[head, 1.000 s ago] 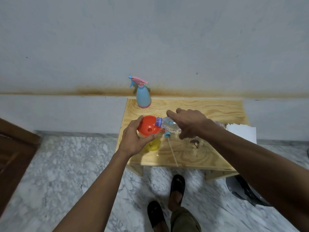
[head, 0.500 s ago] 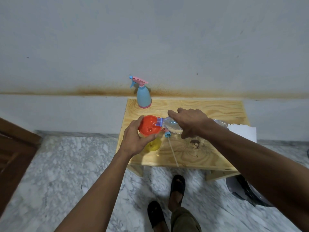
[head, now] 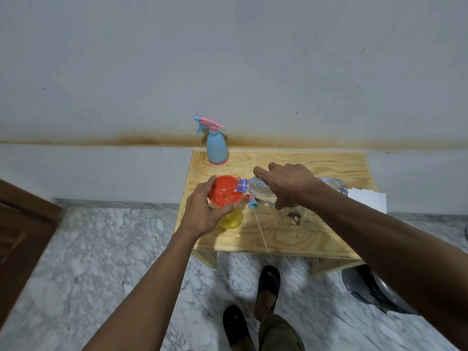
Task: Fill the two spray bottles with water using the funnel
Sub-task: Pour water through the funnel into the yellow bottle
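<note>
My left hand (head: 202,211) grips the rim of an orange funnel (head: 224,191) that sits in the neck of a yellow spray bottle (head: 231,220) on the wooden table (head: 316,239). My right hand (head: 288,184) holds a clear plastic water bottle (head: 255,187) tipped sideways, its blue-ringed mouth at the funnel's edge; water lies in the funnel. The yellow bottle's sprayer head (head: 252,201), with its long dip tube (head: 262,230), lies on the table beside it. A blue spray bottle (head: 217,150) with a pink trigger top stands upright at the table's back left.
White paper (head: 367,200) lies at the table's right edge, against a grey wall. A dark knot (head: 293,219) marks the tabletop. A grey round object (head: 372,290) sits on the marble floor at the right, a brown door (head: 22,239) at the left. My sandalled feet (head: 253,305) stand below.
The water bottle's mouth has stayed at the funnel while it stays tipped; water now shows in the funnel. Both hands hold their places.
</note>
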Action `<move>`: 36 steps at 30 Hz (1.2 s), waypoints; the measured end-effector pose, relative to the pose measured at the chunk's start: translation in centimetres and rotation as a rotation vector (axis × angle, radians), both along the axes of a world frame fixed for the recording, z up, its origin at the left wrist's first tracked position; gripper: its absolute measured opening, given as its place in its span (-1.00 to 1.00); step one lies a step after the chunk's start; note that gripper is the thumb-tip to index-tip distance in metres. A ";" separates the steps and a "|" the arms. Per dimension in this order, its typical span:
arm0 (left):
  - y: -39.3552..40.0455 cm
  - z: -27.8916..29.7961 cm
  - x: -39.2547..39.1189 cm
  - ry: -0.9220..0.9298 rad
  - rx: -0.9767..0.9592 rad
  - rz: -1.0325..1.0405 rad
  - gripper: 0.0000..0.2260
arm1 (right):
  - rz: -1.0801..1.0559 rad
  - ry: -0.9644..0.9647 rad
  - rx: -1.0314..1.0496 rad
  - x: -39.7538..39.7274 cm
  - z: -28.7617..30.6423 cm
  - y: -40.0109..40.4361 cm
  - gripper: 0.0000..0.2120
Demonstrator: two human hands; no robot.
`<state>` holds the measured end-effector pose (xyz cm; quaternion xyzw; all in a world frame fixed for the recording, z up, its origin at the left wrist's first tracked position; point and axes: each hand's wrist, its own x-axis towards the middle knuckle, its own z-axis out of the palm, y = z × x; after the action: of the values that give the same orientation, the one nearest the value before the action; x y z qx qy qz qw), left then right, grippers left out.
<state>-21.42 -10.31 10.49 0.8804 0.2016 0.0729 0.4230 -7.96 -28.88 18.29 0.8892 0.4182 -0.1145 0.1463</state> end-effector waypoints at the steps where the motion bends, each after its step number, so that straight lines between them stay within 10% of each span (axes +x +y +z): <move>1: 0.0 0.0 0.0 0.001 -0.001 0.000 -0.14 | 0.001 0.001 0.004 0.0 0.0 0.0 -0.19; 25: -0.2 0.6 0.0 0.026 0.006 0.000 -0.14 | -0.038 0.085 0.167 -1.2 -2.1 0.7 -0.17; 36: -0.4 0.2 0.0 0.000 -0.026 0.008 -0.14 | -0.697 0.224 1.032 -1.4 -6.7 -3.9 -0.35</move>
<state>-21.45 -10.67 10.65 0.8741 0.2060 0.0719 0.4340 -9.35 -32.75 11.59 0.9119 0.1180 -0.0313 -0.3917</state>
